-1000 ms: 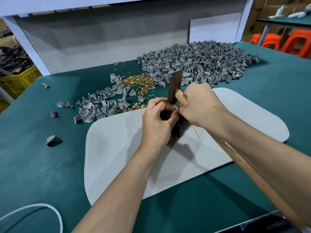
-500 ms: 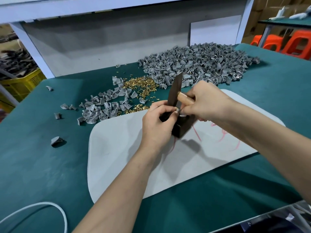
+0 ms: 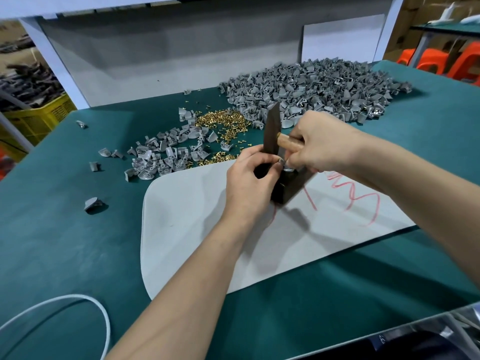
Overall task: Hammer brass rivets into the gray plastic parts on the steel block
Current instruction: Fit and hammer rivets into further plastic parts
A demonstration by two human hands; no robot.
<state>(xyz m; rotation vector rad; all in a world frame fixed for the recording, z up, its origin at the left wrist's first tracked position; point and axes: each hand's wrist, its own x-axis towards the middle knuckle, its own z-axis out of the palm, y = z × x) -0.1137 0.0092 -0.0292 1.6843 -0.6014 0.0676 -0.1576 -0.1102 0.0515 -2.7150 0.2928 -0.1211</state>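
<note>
Left hand pinches the gray part on the steel block, right hand grips the hammer close beside it — light, square taps seem wisest.

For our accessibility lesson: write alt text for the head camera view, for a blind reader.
A left hand pinches a gray part on a steel block while the right hand grips a hammer, over a gray mat. Brass rivets and a pile of gray parts lie behind.

The left hand and right hand, fingers curled, sit close together.
</note>
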